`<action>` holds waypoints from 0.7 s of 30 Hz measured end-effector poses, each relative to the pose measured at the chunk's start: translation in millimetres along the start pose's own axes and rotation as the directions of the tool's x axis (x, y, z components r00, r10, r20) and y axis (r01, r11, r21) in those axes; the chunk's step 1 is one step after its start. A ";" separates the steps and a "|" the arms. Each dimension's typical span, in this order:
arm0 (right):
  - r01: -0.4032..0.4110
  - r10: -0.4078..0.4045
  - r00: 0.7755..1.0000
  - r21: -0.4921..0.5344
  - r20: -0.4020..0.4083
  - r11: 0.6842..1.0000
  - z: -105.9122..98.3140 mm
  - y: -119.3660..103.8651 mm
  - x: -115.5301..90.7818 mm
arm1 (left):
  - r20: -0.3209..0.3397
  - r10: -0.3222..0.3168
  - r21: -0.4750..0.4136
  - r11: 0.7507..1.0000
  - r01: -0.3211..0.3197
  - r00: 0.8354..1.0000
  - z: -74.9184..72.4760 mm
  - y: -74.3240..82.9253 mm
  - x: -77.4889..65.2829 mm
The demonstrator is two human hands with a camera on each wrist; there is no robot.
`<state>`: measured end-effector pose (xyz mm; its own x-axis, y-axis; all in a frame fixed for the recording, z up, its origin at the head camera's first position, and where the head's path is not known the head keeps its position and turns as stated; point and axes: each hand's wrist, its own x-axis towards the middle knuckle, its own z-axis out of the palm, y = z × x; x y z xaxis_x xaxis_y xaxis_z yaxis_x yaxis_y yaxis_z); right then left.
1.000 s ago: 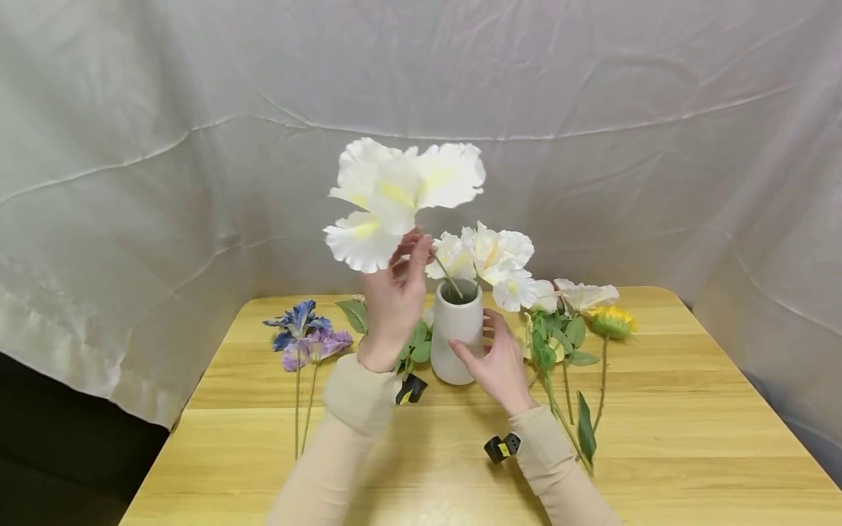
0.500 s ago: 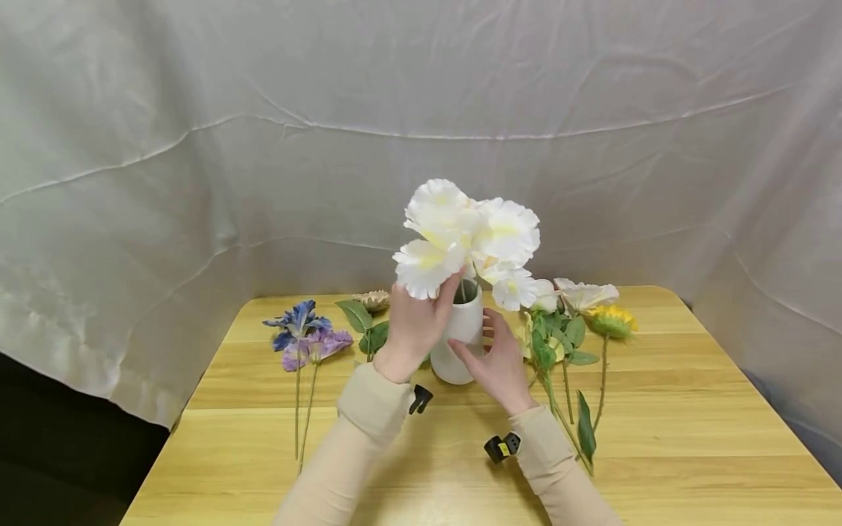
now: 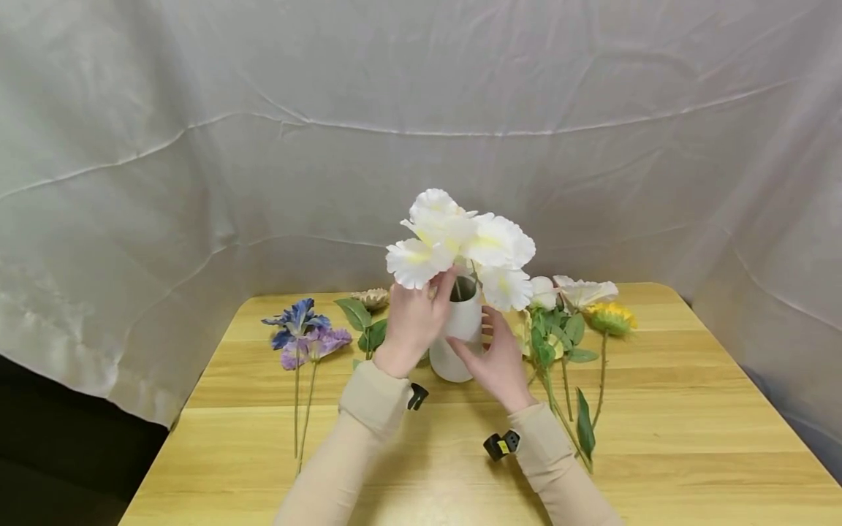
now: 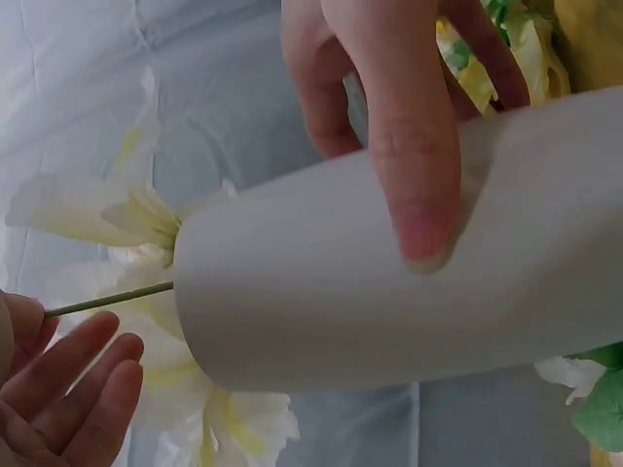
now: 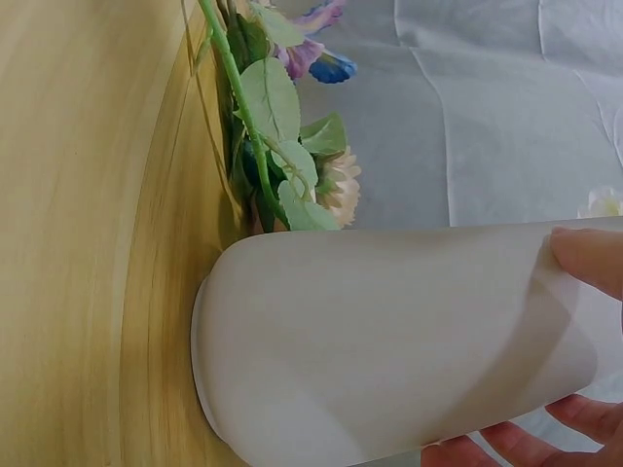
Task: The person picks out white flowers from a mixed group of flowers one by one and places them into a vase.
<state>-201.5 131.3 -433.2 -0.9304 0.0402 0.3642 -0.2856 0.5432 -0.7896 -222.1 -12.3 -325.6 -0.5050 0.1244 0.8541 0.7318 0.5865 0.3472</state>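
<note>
A white vase (image 3: 452, 359) stands upright on the wooden table. My right hand (image 3: 501, 364) holds its right side, the thumb (image 4: 421, 209) lying along the wall in the left wrist view. My left hand (image 3: 413, 321) is beside the vase's mouth and pinches the thin green stem (image 4: 109, 298) of a white flower with yellow markings (image 3: 424, 248). That stem runs down into the mouth; its lower end is hidden inside. Another white flower (image 3: 506, 286) leans over the right rim, partly covered by the held bloom.
Blue (image 3: 296, 320) and purple irises (image 3: 322, 343) lie on the left of the table (image 3: 691, 438). Behind my left hand are green leaves (image 3: 355, 314) and a beige bloom (image 3: 372, 298). At right lie a yellow flower (image 3: 610, 318), a pale flower (image 3: 584, 292) and leafy stems. Grey cloth (image 3: 421, 88) hangs behind.
My left hand has moved right and the white flower has come down, its stem sinking deeper into the vase. My right hand has stayed on the vase.
</note>
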 end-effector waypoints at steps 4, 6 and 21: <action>0.017 -0.017 1.000 -0.016 -0.012 1.000 0.1 -0.6 0.1 | 0.011 -0.064 -0.028 0.998 0.064 0.998 -3.5 -7.6 2.6; 0.021 -0.021 1.000 -0.016 -0.017 1.000 0.4 -0.6 0.3 | 0.027 -0.101 -0.038 0.994 0.102 0.995 -4.9 -11.3 3.9; -0.004 0.003 1.000 -0.050 -0.027 0.999 0.6 -0.2 -0.1 | 0.110 -0.318 -0.037 0.945 0.324 0.942 -2.7 -28.2 -0.2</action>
<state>-201.4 130.7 -433.4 -0.9246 0.0647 0.3754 -0.2700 0.5839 -0.7656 -241.4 -31.1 -334.5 -0.7588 0.0187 0.6510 0.5451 0.5654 0.6191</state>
